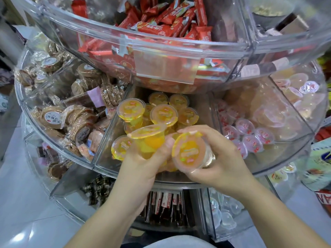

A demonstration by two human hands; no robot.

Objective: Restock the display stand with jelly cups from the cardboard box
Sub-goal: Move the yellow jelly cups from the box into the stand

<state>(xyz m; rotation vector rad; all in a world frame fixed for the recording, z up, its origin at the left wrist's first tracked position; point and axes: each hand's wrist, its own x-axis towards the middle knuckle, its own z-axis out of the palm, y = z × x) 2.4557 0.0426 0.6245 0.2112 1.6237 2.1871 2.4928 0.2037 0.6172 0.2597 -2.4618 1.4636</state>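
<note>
Left hand [143, 158] grips one tilted cup [148, 138], right hand [213, 154] another [189, 151], over the stand's [125, 173] near yellow bin; risk: release onto the heaped pile sends cups rolling out.

The display stand [223, 56] is clear, colourless plastic. The jelly cups [163, 114] in its middle compartment are translucent yellow-orange with clear lids bearing small orange and pink labels; the one gripped by the left hand [143, 165] is the same yellow, and the one in the right hand [220, 158] shows an orange lid with a yellow rim. Snack bars [166, 17] in the upper tier are red with white and orange print. Round brown biscuits [53, 119] carry white circular labels. Small cups [250, 138] to the right are pale pink with red marks.
</note>
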